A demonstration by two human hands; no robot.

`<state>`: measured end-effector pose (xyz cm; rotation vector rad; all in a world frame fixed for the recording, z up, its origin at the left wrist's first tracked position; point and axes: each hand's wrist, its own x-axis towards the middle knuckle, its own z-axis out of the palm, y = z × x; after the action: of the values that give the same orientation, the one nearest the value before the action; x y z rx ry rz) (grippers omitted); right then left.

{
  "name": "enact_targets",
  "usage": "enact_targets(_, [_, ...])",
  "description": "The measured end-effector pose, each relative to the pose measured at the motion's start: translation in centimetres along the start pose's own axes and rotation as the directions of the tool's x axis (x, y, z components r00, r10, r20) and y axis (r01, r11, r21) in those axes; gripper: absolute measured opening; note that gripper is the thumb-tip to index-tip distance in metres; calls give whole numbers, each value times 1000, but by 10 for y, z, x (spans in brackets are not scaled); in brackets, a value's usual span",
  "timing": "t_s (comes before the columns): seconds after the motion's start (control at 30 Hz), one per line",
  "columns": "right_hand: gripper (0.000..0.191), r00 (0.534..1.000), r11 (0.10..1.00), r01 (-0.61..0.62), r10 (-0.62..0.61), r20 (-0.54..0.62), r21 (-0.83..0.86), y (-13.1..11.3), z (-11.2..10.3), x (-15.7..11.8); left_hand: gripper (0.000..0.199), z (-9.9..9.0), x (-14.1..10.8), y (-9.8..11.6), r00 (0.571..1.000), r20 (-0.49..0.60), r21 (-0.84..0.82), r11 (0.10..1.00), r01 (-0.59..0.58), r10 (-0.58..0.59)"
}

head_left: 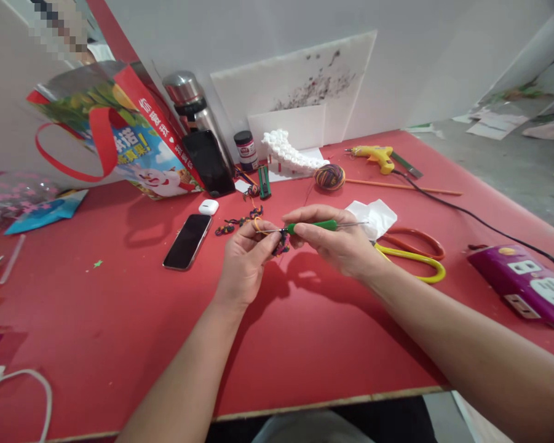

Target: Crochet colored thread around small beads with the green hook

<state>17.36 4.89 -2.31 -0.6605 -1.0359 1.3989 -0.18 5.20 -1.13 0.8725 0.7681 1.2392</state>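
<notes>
Between thumb and fingers, my left hand (249, 261) pinches a small piece of dark multicoloured crochet (283, 244). A strand of orange yarn loops over a left finger. My right hand (334, 240) is closed round a crochet hook with a green handle (313, 234); its thin metal tip reaches to the crochet and the left fingers. Whether the tip sits inside a stitch cannot be made out. Beyond the hands lies a multicoloured yarn ball (330, 176). Knotted pieces of the same yarn (240, 221) lie just past my left hand.
A smartphone (188, 242) and white earbud case (208, 207) lie at left, before a printed bag (133, 147) and steel flask (193, 104). Scissors (415, 255), crumpled tissue (373, 216), a yellow glue gun (373, 157) with its cable, and a purple power strip (526, 283) are at right.
</notes>
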Motion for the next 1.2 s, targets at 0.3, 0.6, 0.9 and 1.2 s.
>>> enact_targets(0.3, [25,1000,1000,5,-5,10,27,-1,1,0,25,2,-4,1,996,40,73,994,-80,78])
enact_targets(0.6, [19,999,999,-11,10,42,31,-2,2,-3,26,1,-3,1,996,85,77,997,-4,-3])
enact_targets(0.9, [24,1000,999,-19,20,-20,45,-3,5,-1,28,4,-4,2,997,59,43,998,43,-46])
enact_targets(1.2, [25,999,999,-20,23,-48,50,-2,3,-1,28,0,-3,1,995,19,26,994,102,-102])
